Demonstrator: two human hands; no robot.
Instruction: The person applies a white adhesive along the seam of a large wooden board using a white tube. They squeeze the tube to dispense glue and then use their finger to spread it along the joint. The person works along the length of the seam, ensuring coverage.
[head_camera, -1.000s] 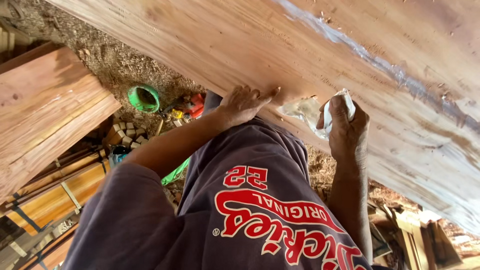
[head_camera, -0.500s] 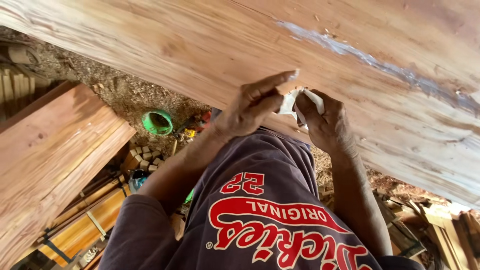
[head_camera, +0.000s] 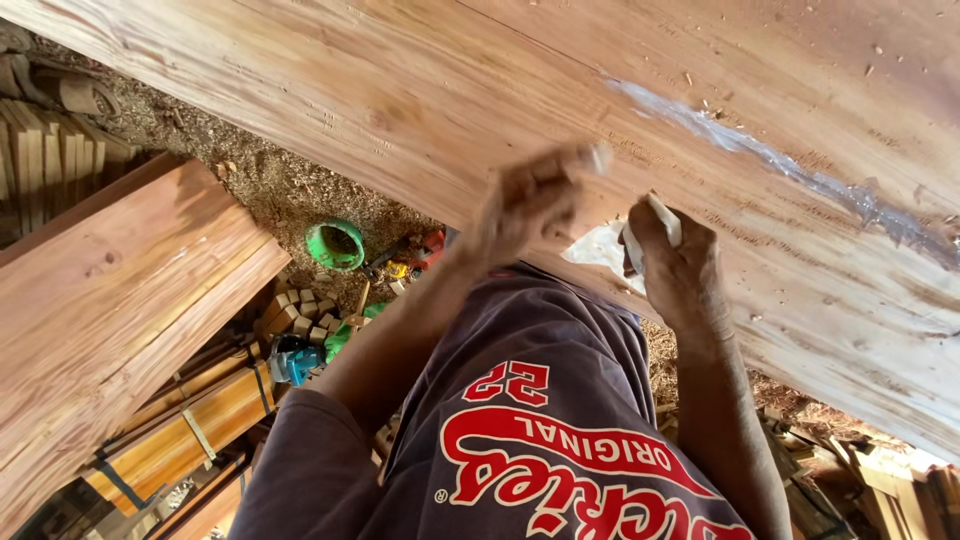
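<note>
A broad wooden plank (head_camera: 400, 90) slopes across the top of the view, with a shiny whitish streak (head_camera: 760, 155) along a crack at the right. My left hand (head_camera: 530, 200) is blurred just over the plank's lower edge, fingers curled, with something white at one fingertip (head_camera: 598, 158). Just to its right, my right hand (head_camera: 680, 270) is closed around a small white plastic pouch (head_camera: 610, 245), which sticks out above and beside the fist. The two hands are close together but apart. My dark shirt with red print (head_camera: 540, 440) fills the bottom.
A second thick plank (head_camera: 110, 300) lies at the left. On the sawdust-covered ground below are a green round tub (head_camera: 335, 244), small wooden blocks (head_camera: 300, 310), a blue tool (head_camera: 292, 358), red items (head_camera: 430, 245) and bundled varnished slats (head_camera: 180, 430). Wood offcuts (head_camera: 860, 470) lie at the lower right.
My left hand has lifted off the plank's edge and swung right and up, now blurred. My right hand with the pouch has moved left toward it and turned.
</note>
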